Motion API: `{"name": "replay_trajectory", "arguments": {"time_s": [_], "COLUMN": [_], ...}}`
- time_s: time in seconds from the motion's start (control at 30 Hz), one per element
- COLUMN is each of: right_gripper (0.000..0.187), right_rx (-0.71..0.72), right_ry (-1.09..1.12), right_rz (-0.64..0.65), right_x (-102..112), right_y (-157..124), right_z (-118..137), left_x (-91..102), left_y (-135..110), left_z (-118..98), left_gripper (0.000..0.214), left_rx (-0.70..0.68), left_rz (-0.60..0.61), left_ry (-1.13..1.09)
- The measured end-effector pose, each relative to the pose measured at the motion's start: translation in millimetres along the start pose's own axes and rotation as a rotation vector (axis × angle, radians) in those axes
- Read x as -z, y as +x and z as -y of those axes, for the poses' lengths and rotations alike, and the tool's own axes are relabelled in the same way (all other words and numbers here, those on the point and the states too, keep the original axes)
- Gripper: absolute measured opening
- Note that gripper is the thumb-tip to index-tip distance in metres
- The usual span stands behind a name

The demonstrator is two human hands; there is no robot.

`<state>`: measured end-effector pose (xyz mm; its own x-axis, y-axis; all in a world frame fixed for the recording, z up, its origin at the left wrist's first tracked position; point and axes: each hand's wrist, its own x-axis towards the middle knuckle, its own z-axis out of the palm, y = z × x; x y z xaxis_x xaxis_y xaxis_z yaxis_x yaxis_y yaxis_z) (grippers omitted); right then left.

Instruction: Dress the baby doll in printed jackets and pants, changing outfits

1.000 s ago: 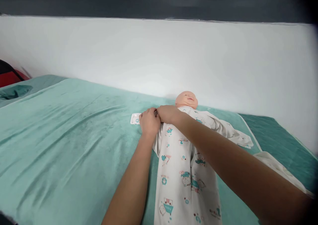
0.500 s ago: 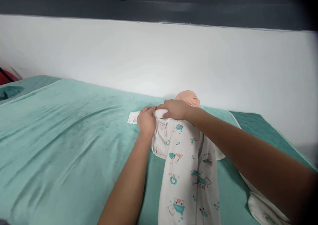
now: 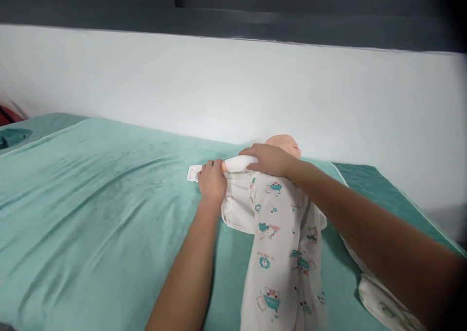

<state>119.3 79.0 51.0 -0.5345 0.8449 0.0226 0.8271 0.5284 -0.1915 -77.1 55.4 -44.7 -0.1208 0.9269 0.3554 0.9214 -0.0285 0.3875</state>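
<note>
A baby doll (image 3: 282,142) lies on its back, its head toward the wall. A white garment with a teal and pink print (image 3: 270,233) covers its body. One of its arms, in a plain white sleeve (image 3: 239,164), stretches to the left. My left hand (image 3: 212,181) is closed round the skin-coloured end of that arm, beside a printed cuff (image 3: 193,173) lying flat. My right hand (image 3: 270,158) is closed over the upper sleeve by the shoulder, thumb below. It hides part of the doll's chest and neck.
A light green sheet (image 3: 109,214) with creases covers the bed. Behind it stand a white wall (image 3: 219,87) and a dark window frame (image 3: 292,19). A folded white cloth (image 3: 383,299) lies at the lower right, partly under my right forearm. Something red (image 3: 9,114) shows at the far left.
My right hand has shifted right along the sleeve, away from my left hand. More of the doll's sleeve and its skin-coloured end now show. The doll and garment appear farther right.
</note>
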Motion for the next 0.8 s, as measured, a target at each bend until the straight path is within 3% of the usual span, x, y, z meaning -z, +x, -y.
{"name": "replay_trajectory", "arguments": {"time_s": [0.17, 0.33, 0.5, 0.6, 0.7, 0.8], "right_gripper": [0.035, 0.037, 0.036, 0.038, 0.042, 0.047], "right_rx": [0.036, -0.015, -0.173, -0.331, -0.536, -0.606], "right_ry": [-0.081, -0.015, 0.264, 0.372, 0.244, 0.057], "right_rz": [0.043, -0.012, -0.315, -0.549, -0.710, -0.671], "right_x": [-26.5, -28.7, -25.9, -48.1, -83.9, -107.5], "right_y": [22.1, 19.0, -37.0, -84.1, -116.8, -124.2], "right_z": [23.5, 27.3, 2.6, -26.7, -51.4, -60.7], "left_x": [-6.9, -11.1, -6.9, -4.9, -4.7, -7.0], "left_y": [2.8, 4.2, 5.7, 6.0, 5.3, 5.8], "left_z": [-11.6, -13.6, -9.6, -9.8, -12.6, -16.9], "left_gripper": [0.042, 0.034, 0.034, 0.036, 0.042, 0.051], "left_rx": [-0.126, -0.145, -0.062, -0.018, -0.007, -0.026], "left_rz": [0.019, 0.087, 0.074, 0.062, 0.047, 0.041], "left_ry": [0.100, 0.116, 0.160, 0.164, 0.164, 0.155]}}
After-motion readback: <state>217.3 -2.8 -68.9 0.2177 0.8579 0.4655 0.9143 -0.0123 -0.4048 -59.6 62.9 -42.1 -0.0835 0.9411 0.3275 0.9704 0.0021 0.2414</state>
